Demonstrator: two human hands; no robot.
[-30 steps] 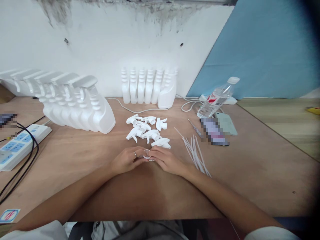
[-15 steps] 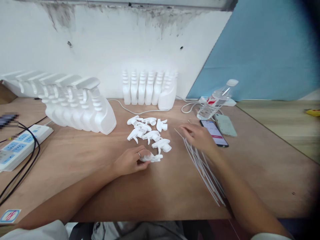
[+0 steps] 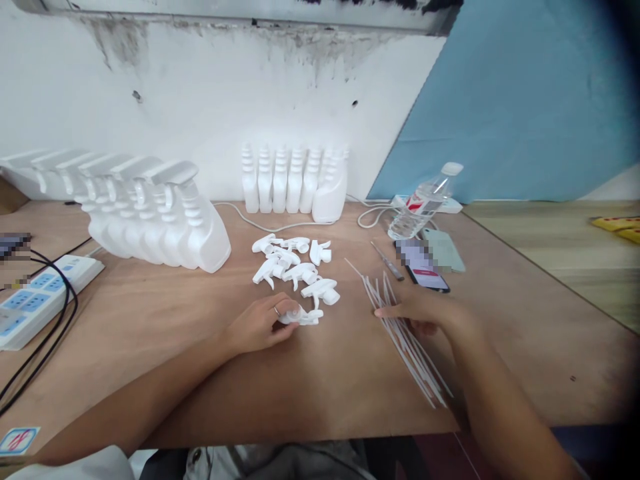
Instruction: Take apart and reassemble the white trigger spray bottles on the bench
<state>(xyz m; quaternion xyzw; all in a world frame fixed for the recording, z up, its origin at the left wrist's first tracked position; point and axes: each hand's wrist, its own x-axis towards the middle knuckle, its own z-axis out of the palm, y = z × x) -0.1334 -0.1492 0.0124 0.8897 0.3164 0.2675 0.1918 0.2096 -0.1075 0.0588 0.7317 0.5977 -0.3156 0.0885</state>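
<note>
My left hand (image 3: pixel 265 323), with a ring on one finger, is closed on a white trigger spray head (image 3: pixel 307 317) just above or on the table. Its fingers cover part of that spray head. Several more spray heads (image 3: pixel 300 273) lie in a loose cluster just beyond it. On the right, my right hand (image 3: pixel 423 308) is around a bundle of thin white tubes (image 3: pixel 410 357), thumb on the near side and the other fingers curled, partly hidden. The tubes lie fanned along the table toward its front edge.
White spray bottles with heads (image 3: pixel 210 237) stand in a row at left, and bottles without heads (image 3: pixel 330 197) by the wall. At right are a slim pointed tool (image 3: pixel 394 269), a phone (image 3: pixel 423 267), a pale green phone-like slab (image 3: pixel 447 250) and a water bottle (image 3: pixel 420 207). A power strip (image 3: pixel 85 267) lies left.
My right hand has moved back toward me, down along the tubes, and now closes around them; the slim tool beyond is uncovered. My left hand keeps the spray head in place.
</note>
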